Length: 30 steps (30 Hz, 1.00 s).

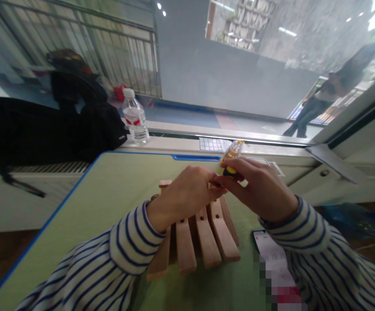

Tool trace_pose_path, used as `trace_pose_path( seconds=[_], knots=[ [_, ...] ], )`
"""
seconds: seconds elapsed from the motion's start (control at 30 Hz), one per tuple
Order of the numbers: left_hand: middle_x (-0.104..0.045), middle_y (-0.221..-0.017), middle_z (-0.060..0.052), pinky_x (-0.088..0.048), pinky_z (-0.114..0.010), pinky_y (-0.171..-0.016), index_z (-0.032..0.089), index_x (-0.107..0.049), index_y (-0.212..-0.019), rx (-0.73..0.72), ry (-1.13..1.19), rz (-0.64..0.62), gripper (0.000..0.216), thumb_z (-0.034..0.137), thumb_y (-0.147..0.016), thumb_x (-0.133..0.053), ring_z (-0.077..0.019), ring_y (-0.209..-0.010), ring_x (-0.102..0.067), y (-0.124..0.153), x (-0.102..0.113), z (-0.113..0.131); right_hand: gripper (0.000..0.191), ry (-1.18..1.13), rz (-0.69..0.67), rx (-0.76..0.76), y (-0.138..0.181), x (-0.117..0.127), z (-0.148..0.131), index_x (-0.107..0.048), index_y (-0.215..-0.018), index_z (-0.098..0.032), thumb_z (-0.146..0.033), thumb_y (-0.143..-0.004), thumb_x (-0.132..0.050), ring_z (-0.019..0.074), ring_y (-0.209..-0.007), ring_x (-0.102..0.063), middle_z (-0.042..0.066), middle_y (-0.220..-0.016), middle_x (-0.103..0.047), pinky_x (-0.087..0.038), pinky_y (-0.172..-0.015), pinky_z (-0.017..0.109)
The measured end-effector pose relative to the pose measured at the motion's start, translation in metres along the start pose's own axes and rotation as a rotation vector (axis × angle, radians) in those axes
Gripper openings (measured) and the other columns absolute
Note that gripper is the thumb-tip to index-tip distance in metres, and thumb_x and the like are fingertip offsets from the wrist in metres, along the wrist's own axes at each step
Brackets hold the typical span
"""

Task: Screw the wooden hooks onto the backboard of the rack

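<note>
The right hand (258, 188) grips a yellow-and-black screwdriver (230, 168) with an amber translucent end, its fingers meeting those of the left hand (184, 199) just above a slatted wooden piece (193, 235) with drilled holes on the green worktop (135, 185). A phone (269, 255) lies beside the right forearm; a plastic water bottle (135, 119) stands beyond the worktop.

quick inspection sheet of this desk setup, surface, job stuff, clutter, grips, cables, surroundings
surface: green desktop with a blue edge
job's things: slatted wooden piece with drilled holes; yellow-and-black tool
clutter: phone; water bottle; black bag
grips: right hand holds the tool; left hand sits above the wood, fingertips close to the tool
cables: thin white line on the floor, possibly a cable
surroundings: railing beyond the glass; person standing there
</note>
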<state>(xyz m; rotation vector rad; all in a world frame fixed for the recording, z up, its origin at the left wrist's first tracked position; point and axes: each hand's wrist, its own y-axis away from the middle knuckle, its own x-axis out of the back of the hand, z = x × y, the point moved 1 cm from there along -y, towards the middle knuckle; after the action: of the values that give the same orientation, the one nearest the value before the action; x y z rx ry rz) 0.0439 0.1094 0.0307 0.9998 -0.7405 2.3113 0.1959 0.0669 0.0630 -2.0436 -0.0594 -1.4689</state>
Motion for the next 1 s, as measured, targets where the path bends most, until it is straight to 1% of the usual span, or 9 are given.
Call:
trace_pose_path(
  seconds=[0.13, 0.23, 0.3, 0.4, 0.63, 0.77, 0.9, 1.0],
  knots=[
    [-0.06, -0.056, 0.003, -0.031, -0.021, -0.051, 0.02, -0.069, -0.074, -0.024, 0.012, -0.021, 0.019, 0.03, -0.079, -0.053, -0.0088, -0.051, -0.052, 0.0001, 0.0012, -0.0004, 0.031, 0.017, -0.049, 0.007, 0.0014, 0.0048, -0.0012, -0.056, -0.108, -0.017, -0.035, -0.084, -0.052, 0.014, -0.076, -0.057, 0.004, -0.09, -0.063, -0.044, -0.068, 0.027],
    [-0.062, -0.059, 0.004, -0.032, -0.02, -0.053, 0.023, -0.07, -0.08, -0.049, 0.034, -0.042, 0.017, 0.027, -0.078, -0.053, -0.0088, -0.055, -0.054, -0.0005, -0.0003, -0.0025, 0.032, 0.009, -0.062, 0.025, 0.0025, 0.0086, -0.0022, -0.054, -0.112, -0.017, -0.032, -0.086, -0.048, 0.0128, -0.077, -0.056, 0.005, -0.094, -0.063, -0.044, -0.069, 0.027],
    [-0.061, -0.06, 0.004, -0.032, -0.02, -0.053, 0.023, -0.069, -0.082, -0.058, 0.035, -0.037, 0.017, 0.026, -0.078, -0.053, -0.0084, -0.055, -0.054, -0.0008, -0.002, -0.0036, 0.029, 0.004, -0.053, 0.032, 0.0024, 0.0091, -0.0019, -0.056, -0.108, -0.017, -0.033, -0.086, -0.048, 0.0115, -0.072, -0.056, 0.003, -0.088, -0.063, -0.043, -0.066, 0.025],
    [-0.058, -0.057, 0.004, -0.031, -0.021, -0.053, 0.022, -0.069, -0.077, -0.061, 0.018, -0.019, 0.017, 0.026, -0.078, -0.053, -0.0079, -0.052, -0.05, -0.001, -0.0034, -0.0042, 0.025, 0.018, -0.032, 0.046, 0.0019, 0.0072, -0.001, -0.058, -0.101, -0.017, -0.034, -0.085, -0.051, 0.0107, -0.068, -0.055, 0.002, -0.08, -0.062, -0.042, -0.063, 0.024],
    [-0.06, -0.058, 0.005, -0.032, -0.02, -0.053, 0.024, -0.07, -0.084, -0.033, 0.112, -0.02, 0.017, 0.034, -0.076, -0.059, -0.0071, -0.051, -0.048, -0.0005, -0.0012, -0.0031, 0.021, 0.04, 0.02, 0.005, 0.0041, 0.0032, -0.0006, -0.058, -0.095, -0.017, -0.033, -0.085, -0.051, 0.0107, -0.065, -0.055, 0.001, -0.075, -0.061, -0.04, -0.06, 0.023],
    [-0.059, -0.059, 0.004, -0.032, -0.02, -0.052, 0.022, -0.07, -0.085, -0.027, 0.115, -0.047, 0.019, 0.032, -0.079, -0.056, -0.008, -0.054, -0.051, 0.0, -0.0021, -0.0024, 0.018, 0.025, 0.036, -0.032, 0.006, 0.0032, 0.0001, -0.057, -0.09, -0.017, -0.032, -0.083, -0.052, 0.0106, -0.064, -0.054, 0.001, -0.072, -0.06, -0.04, -0.059, 0.023],
    [-0.059, -0.058, 0.004, -0.032, -0.02, -0.052, 0.02, -0.07, -0.085, -0.043, 0.112, -0.047, 0.019, 0.028, -0.08, -0.053, -0.0077, -0.054, -0.051, -0.0001, -0.002, -0.0011, 0.025, 0.018, 0.001, -0.039, 0.0065, 0.0056, 0.0003, -0.057, -0.099, -0.017, -0.035, -0.083, -0.052, 0.0114, -0.065, -0.054, 0.002, -0.077, -0.062, -0.042, -0.059, 0.024],
    [-0.058, -0.058, 0.004, -0.03, -0.02, -0.052, 0.02, -0.069, -0.081, -0.067, 0.096, -0.061, 0.019, 0.026, -0.08, -0.052, -0.0077, -0.054, -0.05, 0.0, -0.0013, -0.0004, 0.031, 0.02, -0.013, -0.012, 0.0064, 0.0086, -0.0006, -0.055, -0.109, -0.017, -0.034, -0.083, -0.051, 0.0125, -0.071, -0.056, 0.003, -0.085, -0.063, -0.043, -0.064, 0.026]
  ],
)
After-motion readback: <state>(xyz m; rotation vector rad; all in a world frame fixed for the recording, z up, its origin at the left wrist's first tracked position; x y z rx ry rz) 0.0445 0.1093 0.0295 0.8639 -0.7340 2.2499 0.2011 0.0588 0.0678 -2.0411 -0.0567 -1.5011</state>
